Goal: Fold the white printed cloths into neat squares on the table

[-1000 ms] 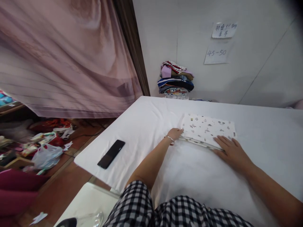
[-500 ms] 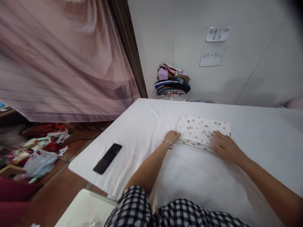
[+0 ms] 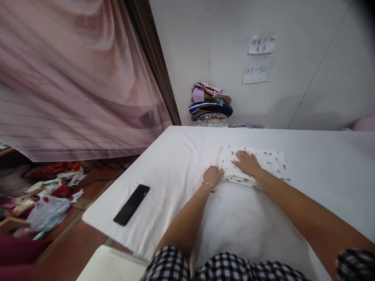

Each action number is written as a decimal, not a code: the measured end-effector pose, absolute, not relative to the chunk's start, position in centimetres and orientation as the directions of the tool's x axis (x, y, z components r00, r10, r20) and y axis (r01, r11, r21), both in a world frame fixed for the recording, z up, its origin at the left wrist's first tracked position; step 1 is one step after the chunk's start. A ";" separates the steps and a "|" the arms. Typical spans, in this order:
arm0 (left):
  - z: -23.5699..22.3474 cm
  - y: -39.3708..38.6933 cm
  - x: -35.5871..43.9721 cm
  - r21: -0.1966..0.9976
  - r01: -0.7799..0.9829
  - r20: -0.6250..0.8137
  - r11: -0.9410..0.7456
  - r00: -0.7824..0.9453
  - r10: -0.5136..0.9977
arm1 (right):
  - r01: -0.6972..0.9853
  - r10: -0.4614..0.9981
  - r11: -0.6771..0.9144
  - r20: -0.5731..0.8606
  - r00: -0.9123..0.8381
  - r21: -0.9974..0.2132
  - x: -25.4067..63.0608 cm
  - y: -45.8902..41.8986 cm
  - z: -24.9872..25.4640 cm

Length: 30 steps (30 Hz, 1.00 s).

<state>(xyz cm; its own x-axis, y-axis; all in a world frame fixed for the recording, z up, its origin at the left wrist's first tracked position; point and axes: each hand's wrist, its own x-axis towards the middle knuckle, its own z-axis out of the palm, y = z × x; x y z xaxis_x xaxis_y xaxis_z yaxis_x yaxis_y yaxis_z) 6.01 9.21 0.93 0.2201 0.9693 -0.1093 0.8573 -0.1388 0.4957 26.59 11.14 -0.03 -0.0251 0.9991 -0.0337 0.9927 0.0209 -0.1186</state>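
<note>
A folded white cloth point(image 3: 274, 160) printed with small grey and green motifs lies on the white-covered table point(image 3: 187, 156). Its layered near edge faces me. My left hand point(image 3: 213, 175), with a bracelet at the wrist, is closed on the cloth's left edge, thumb and fingertips at the near corner. Lying flat on top, left of the cloth's middle, is my right hand point(image 3: 247, 163), its fingers spread.
A black phone point(image 3: 131, 205) rests on the table's left part. Behind the far edge rises a stack of folded clothes point(image 3: 211, 105) against the wall. A pink curtain point(image 3: 88, 78) hangs at left, above floor clutter and a plastic bag point(image 3: 48, 212). A white surface point(image 3: 111, 265) adjoins below.
My right hand has moved left across the cloth, from its right part to left of its middle. My left hand stays at the left edge. The view has shifted slightly.
</note>
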 end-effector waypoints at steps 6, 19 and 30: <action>1.8 9.9 5.9 0.537 0.835 -0.094 -0.125 0.206 0.974 | 0.992 0.999 0.032 -0.030 -0.036 -0.124 27.3 10.8 -1.1; 0.6 11.1 9.6 0.325 0.779 -0.077 -0.537 0.588 0.806 | 0.991 0.992 -0.110 0.050 0.114 -0.073 33.1 9.9 -0.4; 0.4 11.2 9.8 0.332 0.777 -0.071 -0.535 0.586 0.807 | 0.968 0.989 -0.145 0.005 0.150 -0.205 36.5 7.7 0.8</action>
<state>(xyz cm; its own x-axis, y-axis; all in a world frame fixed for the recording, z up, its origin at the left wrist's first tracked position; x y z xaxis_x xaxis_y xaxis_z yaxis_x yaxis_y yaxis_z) 9.79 11.25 0.37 0.5861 0.8071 -0.0713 0.7769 -0.5349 0.3320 36.51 7.70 0.81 0.1496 0.9887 0.0052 0.9678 -0.1454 -0.2054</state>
